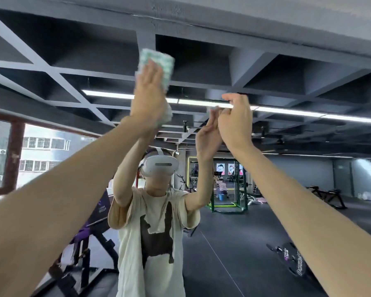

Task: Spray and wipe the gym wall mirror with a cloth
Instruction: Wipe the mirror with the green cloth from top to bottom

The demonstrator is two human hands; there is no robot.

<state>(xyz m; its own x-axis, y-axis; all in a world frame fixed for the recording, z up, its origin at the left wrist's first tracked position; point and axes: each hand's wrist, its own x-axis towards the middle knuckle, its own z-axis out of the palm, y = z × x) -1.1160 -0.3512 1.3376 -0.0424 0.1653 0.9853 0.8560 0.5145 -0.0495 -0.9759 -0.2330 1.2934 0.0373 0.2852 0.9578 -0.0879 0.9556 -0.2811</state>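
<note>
The wall mirror [287, 189] fills the view, and I see myself in it with both arms raised. My left hand [148, 97] is high up with straight fingers, pressing a green-and-white cloth [165, 65] flat against the glass. The cloth shows above and to the right of the hand. My right hand [236, 118] is raised a little lower and to the right. Its fingers are loosely bent and its fingertips meet their reflection on the glass. I see nothing held in it. No spray bottle is in view.
The mirror reflects the gym: a purple-and-black bench [90, 232] at lower left, a green rack [227, 189] in the middle distance, a dark rubber floor and a window [41, 155] at left. Another person crouches by a blue bucket [222, 197] far back.
</note>
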